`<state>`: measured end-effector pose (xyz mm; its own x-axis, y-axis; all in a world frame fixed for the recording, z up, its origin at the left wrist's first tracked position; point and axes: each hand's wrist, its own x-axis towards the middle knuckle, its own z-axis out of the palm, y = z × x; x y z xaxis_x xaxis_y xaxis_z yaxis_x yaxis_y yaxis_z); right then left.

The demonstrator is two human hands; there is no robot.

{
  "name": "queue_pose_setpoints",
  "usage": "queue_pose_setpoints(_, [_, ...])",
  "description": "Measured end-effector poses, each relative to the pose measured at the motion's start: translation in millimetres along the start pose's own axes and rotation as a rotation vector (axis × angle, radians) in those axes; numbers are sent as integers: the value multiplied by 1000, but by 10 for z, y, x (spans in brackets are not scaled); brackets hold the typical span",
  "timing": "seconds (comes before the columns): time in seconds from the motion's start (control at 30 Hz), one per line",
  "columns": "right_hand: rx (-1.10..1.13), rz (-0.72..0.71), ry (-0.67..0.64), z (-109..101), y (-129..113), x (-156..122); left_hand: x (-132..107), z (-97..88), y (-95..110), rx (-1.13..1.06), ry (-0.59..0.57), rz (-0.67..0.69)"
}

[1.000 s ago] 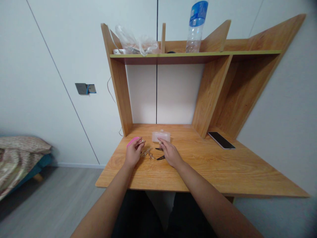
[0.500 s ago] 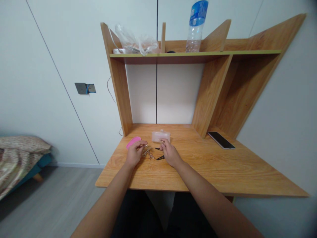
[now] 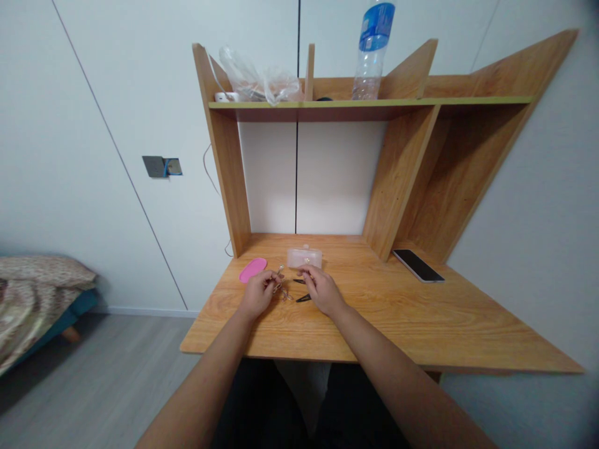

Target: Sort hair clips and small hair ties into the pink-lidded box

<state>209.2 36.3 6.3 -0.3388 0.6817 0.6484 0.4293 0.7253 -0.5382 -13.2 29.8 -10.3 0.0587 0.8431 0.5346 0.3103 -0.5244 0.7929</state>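
My left hand [image 3: 258,295] pinches a small shiny metal hair clip [image 3: 281,269], which sticks up past the fingertips. Under those fingers lies a little pile of similar metal clips [image 3: 286,295], partly hidden. My right hand [image 3: 322,292] is by the front of a clear pinkish box [image 3: 297,257], its fingers slightly apart with nothing visible between them. A small shiny piece [image 3: 307,262] shows at the box, just above these fingers. Two dark snap hair clips, one of them the nearer clip [image 3: 303,298], lie between my hands. A pink oval lid or tray [image 3: 253,269] rests beyond my left hand.
A phone [image 3: 418,265] lies on the right of the wooden desk [image 3: 397,324]. On the shelf [image 3: 327,105] above stand a plastic bottle [image 3: 369,56] and a clear plastic bag [image 3: 262,81]. Side panels rise at the desk's back. A bed [image 3: 42,299] is at far left.
My right hand has let go of a small metal clip at the box and drawn slightly back. My left hand has shifted slightly right and now raises a clip from the pile.
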Motion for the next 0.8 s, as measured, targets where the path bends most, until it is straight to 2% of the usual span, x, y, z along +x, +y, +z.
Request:
queue_pose_setpoints(0.2, [-13,-13,4,5,-3,-12,-5,10,57,83,20,8])
queue_pose_setpoints(0.47, [-18,-92,-85,1,35,15,-10,7,108,82,3,13])
queue_pose_setpoints(0.8, [-3,-93,-142,37,62,-9,-10,13,35,73,-55,15])
